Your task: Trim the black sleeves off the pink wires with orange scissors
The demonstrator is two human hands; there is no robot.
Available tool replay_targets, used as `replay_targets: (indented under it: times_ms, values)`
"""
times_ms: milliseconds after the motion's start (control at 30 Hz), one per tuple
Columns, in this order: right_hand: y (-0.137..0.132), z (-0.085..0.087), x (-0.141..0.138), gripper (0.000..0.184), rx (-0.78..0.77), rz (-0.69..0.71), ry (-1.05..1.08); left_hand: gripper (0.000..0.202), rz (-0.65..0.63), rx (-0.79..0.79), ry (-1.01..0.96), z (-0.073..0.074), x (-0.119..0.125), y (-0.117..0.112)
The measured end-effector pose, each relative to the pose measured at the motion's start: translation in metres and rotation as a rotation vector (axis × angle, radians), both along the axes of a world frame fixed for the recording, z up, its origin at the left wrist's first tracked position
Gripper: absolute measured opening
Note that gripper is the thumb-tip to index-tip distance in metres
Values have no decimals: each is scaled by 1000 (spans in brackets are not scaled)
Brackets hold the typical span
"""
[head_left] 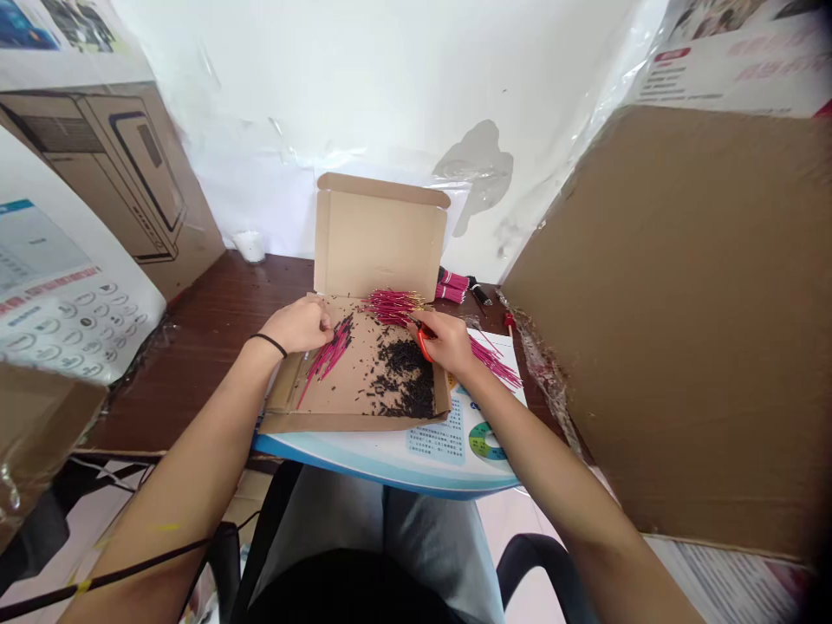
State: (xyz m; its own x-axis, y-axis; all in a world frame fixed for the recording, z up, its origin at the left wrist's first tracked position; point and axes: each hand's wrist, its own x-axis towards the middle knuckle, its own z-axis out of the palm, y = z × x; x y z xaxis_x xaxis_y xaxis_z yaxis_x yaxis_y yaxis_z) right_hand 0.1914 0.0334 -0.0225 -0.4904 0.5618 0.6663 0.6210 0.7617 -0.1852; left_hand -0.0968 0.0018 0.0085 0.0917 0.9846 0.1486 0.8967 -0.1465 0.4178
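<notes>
My left hand (302, 326) is closed at the left side of an open cardboard box (377, 234), its fingertips pinched together beside a loose bunch of pink wires with black ends (331, 348). Whatever lies between these fingertips is too small to make out. Over the box's right side, my right hand (448, 342) is wrapped round a red-handled hand tool (424, 341); its jaws are mostly hidden. Just beyond the tool lies a thicker pile of pink wires with gold-coloured tips (392, 305). Many short black tube pieces (412, 381) are heaped below my right hand.
More pink wires (495, 362) lie on a printed sheet (442, 442) right of the box. Tied pink bundles (451, 284) sit behind. A white cup (250, 246) stands back left on the brown table (188, 347). Tall cardboard (682, 321) walls the right side.
</notes>
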Motion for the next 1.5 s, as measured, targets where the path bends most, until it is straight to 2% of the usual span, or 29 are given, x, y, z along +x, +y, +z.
replay_targets:
  times_ms: [67, 167, 333, 467, 600, 700, 767, 833, 967, 1033, 1167, 1333, 1500]
  values:
    - [0, -2, -1, 27, -4, -21, 36, 13, -23, -81, 154, 6, 5, -3]
    - [0, 1, -4, 23, -29, -42, 12, 16, 22, -155, 280, 15, 14, -8]
    - [1, 2, -3, 24, -36, -28, -20, 19, 115, -95, 411, 21, 31, -19]
    - [2, 0, -2, 26, -14, -37, -103, 21, 182, -90, 411, 20, 42, -25]
    - [1, 2, -2, 28, -1, -48, -135, 15, 197, -94, 322, 16, 41, -21]
    - [-3, 6, -2, 30, 17, -66, -170, 14, 161, -49, 174, 16, 33, -15]
    - [-6, 10, -3, 32, 23, -86, -240, 17, 69, 39, -18, 19, 30, -14]
    - [-9, 15, -4, 33, 17, -94, -325, 12, -2, 69, -320, 25, 34, -16]
    - [-8, 20, -8, 33, -27, -92, -373, 10, -138, -86, -1088, 35, 53, -25]
    - [-6, 20, -11, 32, -65, -118, -321, 11, -171, -149, -1267, 34, 60, -26]
    - [-6, 19, -18, 31, -182, -169, -124, 11, -197, -166, -1399, 25, 65, -20]
    - [-14, 21, -22, 40, -362, -112, 221, 19, -148, -96, -1365, 12, 71, -15]
    - [-18, 19, -20, 28, -427, -75, 245, 9, -106, -87, -1329, 8, 76, -17]
